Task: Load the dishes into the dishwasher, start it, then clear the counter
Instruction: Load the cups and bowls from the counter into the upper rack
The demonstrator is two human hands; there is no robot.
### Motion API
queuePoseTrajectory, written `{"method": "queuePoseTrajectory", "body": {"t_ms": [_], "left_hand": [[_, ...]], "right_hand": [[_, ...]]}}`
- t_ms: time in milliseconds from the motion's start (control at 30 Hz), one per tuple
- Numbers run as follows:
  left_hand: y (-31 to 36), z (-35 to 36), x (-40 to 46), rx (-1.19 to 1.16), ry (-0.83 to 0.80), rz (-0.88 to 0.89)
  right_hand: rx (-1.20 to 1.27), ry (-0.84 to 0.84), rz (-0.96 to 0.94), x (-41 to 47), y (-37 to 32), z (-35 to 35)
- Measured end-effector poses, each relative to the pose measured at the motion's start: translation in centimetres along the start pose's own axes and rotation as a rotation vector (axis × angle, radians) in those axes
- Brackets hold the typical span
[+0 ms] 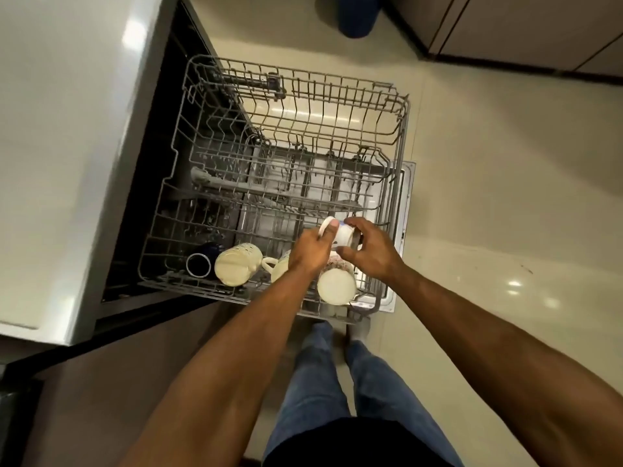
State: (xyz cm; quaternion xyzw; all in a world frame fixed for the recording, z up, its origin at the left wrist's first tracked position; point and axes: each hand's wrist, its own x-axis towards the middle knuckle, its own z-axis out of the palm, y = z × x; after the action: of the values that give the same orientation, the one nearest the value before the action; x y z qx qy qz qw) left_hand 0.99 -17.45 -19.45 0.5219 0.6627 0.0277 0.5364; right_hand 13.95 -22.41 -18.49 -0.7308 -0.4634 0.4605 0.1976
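Observation:
The dishwasher's grey wire rack [401, 106] is pulled out over the open door. Both hands hold a white mug [344, 232] above the rack's near right part. My left hand [312, 252] pinches its handle with the thumb on top. My right hand [369, 249] curls round its body from the right. Along the rack's near edge lie a dark blue cup [199, 264], a cream dotted mug [236, 264], a second cream mug [279, 267] partly hidden by my left wrist, and a patterned mug [337, 284] bottom up.
A pale counter [67, 146] runs along the left, above the dishwasher's dark opening [161, 129]. A blue bin [357, 15] stands on the tiled floor at the far end. Dark cabinets [522, 28] fill the top right. My legs stand just behind the open door.

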Motion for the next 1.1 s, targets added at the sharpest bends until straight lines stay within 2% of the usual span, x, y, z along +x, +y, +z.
{"method": "queuePoseTrajectory", "body": {"t_ms": [100, 367, 867, 1100], "left_hand": [[-0.1, -0.2, 1.7, 0.116, 0.023, 0.042], [-1.1, -0.4, 4.2, 0.359, -0.134, 0.136], [-1.5, 0.0, 5.8, 0.5, -0.249, 0.19], [-1.3, -0.2, 5.8, 0.556, -0.251, 0.217]], "right_hand": [[-0.178, 0.025, 0.013, 1.3, 0.2, 0.8], [-0.431, 0.0, 0.048, 4.1, 1.0, 1.9], [-0.455, -0.018, 0.123, 6.2, 2.3, 3.7], [-0.502, -0.036, 0.062, 6.0, 2.8, 3.4]]}}
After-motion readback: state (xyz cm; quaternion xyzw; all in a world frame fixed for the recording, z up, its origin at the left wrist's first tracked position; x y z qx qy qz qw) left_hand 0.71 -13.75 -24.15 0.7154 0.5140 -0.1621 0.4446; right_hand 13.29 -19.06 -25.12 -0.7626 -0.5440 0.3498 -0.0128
